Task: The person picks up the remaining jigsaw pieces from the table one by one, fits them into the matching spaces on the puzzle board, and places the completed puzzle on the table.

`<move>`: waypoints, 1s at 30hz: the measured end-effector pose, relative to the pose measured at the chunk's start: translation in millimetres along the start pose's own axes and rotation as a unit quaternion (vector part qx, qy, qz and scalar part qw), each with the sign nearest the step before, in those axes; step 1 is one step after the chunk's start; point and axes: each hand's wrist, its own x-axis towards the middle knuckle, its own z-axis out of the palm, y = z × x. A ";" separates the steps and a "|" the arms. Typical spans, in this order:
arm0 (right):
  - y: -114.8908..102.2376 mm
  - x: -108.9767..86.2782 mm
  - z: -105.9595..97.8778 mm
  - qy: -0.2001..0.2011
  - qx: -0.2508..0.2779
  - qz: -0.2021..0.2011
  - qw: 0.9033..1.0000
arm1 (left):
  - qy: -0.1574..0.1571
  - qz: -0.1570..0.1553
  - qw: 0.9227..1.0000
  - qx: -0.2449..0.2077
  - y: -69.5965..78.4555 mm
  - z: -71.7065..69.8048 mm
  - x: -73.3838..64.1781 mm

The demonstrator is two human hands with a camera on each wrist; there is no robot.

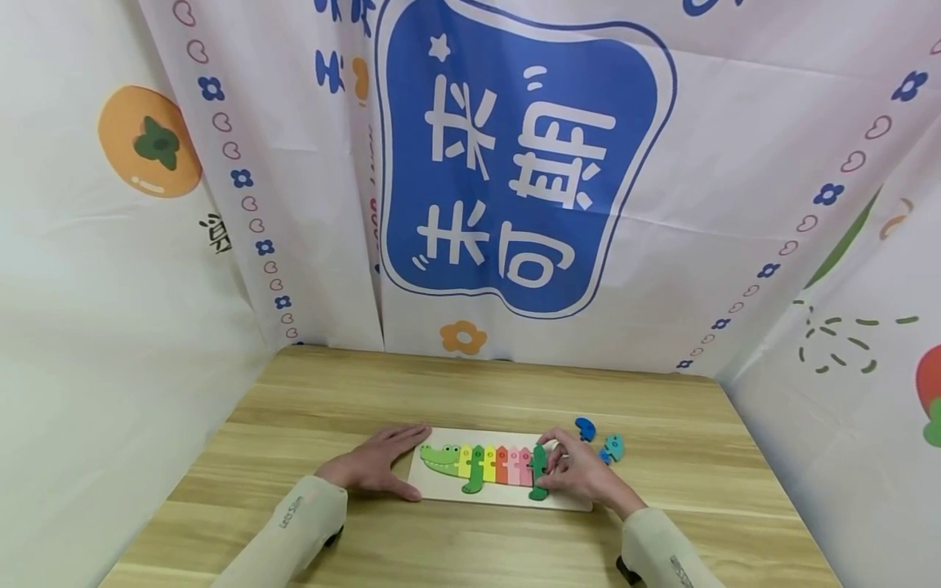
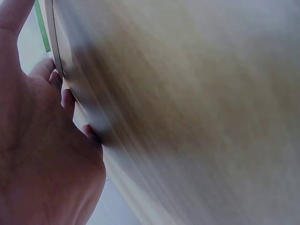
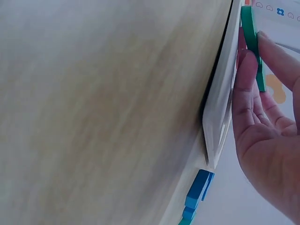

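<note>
A pale wooden puzzle board (image 1: 441, 490) with a crocodile picture lies on the table. The green head (image 1: 439, 459) and a row of yellow, green, orange and pink pieces (image 1: 502, 465) lie in it. My left hand (image 1: 375, 465) rests at the board's left end, thumb and fingers spread along its corners. My right hand (image 1: 577, 472) pinches a dark green leg piece (image 3: 251, 35) between thumb and fingers, over the board just right of the pink pieces. In the right wrist view this piece stands tilted up off the board.
On the wooden table (image 1: 331, 539), a dark blue piece (image 1: 585, 429) and a light blue piece (image 1: 613, 447) lie beyond the right hand, past the board's far right corner. A printed curtain (image 1: 323, 269) hangs behind the table's back edge, with more cloth at both sides.
</note>
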 end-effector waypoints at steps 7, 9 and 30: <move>1.0 1.3 0.7 0.007 -0.002 -0.001 1.000 | 0.000 0.004 1.000 0.000 -1.0 0.0 2.0; 0.9 1.3 1.0 0.009 -0.011 0.002 1.000 | 0.000 0.003 1.000 0.001 -1.2 0.2 1.9; 2.5 4.7 4.7 0.017 -0.037 0.007 0.999 | 0.001 0.009 1.000 0.002 -4.7 2.8 2.8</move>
